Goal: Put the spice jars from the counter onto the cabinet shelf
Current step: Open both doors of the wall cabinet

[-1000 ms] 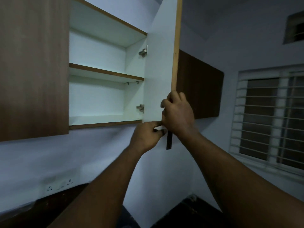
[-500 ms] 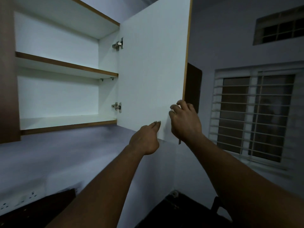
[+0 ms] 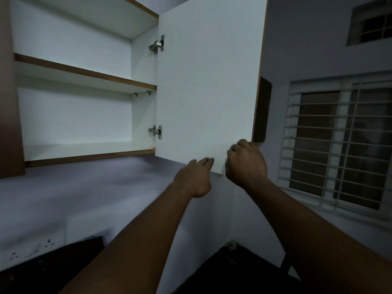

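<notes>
Fingers (image 3: 241,145) of the right hand (image 3: 246,164) curl round the lower outer corner of the cabinet door (image 3: 207,81) and grip its edge; the thumb cannot be seen. The left hand (image 3: 196,177) sits just beside it, at nine o'clock from the right one. Its fingers (image 3: 206,161) are straight and close together, with the tips touching the white inner face of the door near the bottom edge. Both forearms reach up from six o'clock.

The door stands swung wide, hung on an upper hinge (image 3: 157,43) and a lower hinge (image 3: 156,131) along its left side. At nine to ten o'clock from the hands the cabinet stands open, showing the lower shelf (image 3: 84,148) and the upper shelf (image 3: 84,74), both white with a brown front edge. A second brown cabinet (image 3: 262,111) shows behind the door at one o'clock. A barred window (image 3: 339,145) fills the three o'clock side. Low at seven o'clock, a wall socket (image 3: 31,249) sits above a dark counter (image 3: 53,266).
</notes>
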Motion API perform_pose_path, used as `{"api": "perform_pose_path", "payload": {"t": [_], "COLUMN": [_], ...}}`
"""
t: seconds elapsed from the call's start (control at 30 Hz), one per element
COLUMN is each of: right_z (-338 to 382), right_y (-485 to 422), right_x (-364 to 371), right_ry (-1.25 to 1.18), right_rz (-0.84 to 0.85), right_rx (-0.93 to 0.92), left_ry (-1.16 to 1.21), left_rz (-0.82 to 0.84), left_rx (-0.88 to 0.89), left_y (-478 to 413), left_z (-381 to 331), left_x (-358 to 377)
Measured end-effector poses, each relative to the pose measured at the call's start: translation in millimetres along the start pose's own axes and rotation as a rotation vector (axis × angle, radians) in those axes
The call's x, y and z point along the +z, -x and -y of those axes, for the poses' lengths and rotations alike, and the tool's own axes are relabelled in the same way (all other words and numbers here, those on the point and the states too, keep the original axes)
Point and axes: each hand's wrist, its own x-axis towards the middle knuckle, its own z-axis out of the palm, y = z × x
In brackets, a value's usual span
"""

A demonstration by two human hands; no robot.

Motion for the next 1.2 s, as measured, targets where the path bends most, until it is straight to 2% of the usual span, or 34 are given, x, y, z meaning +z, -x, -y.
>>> {"api": "perform_pose_path", "payload": {"t": [0.13,0.33,0.47,0.67,0.77,0.87,1.0,1.2], "right_z": [31.5,121.3,185.0,288.1,332.6,375.5,423.5,466.2], "right_y": [-11.4,-38.8,-58.1,-81.4,-90.2,-98.8,-106.5,-111.7], "right_x": [4.1,10.3,13.0,-3.0,-18.0,-32.1,-42.9,-44.0], "right_ry": [-0.104,-0.29,-0.541,-0.957,-1.166,-1.331,-1.537,-1.822], "right_rz": [-0.006,0.009,0.073,0.163,0.182,0.188,0.312,0.485], "right_rx": [-0.027,-0.181,-0.171,-0.25,-0.291,-0.348,-0.401,-0.279], "left_ry": [-0.14,-0.335,-0.496,-0.712,-0.876,-1.09,-1.273,-1.445], "left_rz": [-0.071,-0.056,-0.047,0.009,0.069,0.13,0.199,0.256], "left_rx": [-0.071,-0.337,-0.431,-0.577,-0.579,-0.5,-0.471,-0.525], "left_y": [10.2,51.2,87.5,147.5,170.3,182.9,183.3,171.2], "left_z": [27.8,119.9,174.2,247.8,273.5,290.3,301.6,309.8], "left_x": [-10.8,-35.5,-56.6,-102.0,-129.7,-147.0,-156.9,-172.8]}}
